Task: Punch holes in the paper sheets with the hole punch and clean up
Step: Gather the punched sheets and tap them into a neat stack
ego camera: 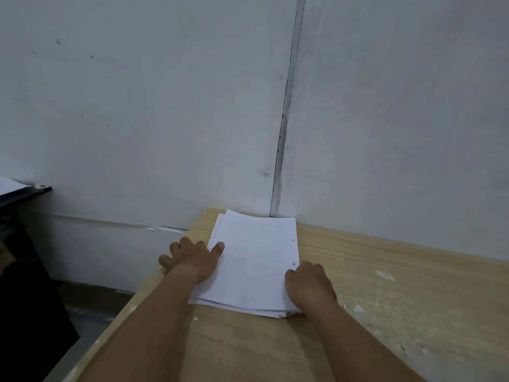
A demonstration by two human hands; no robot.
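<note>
Against a grey panel wall, on the pale wood-grain table (371, 271), I note my left hand (192, 260) spread flat and right hand (308, 282) seemingly curled on the loose white punched paper stack (253, 260); uneven pressure could fan the sheets.

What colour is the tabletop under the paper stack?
Light, wood-grain tan tabletop with white flecks, seen in the head view.

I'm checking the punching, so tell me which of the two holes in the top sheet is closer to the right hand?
The nearer hole, just beside the right hand's knuckles; the other hole sits farther up the top sheet's right edge, toward the wall.

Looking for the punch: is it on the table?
No: the table shows only the paper stack under both hands.
</note>
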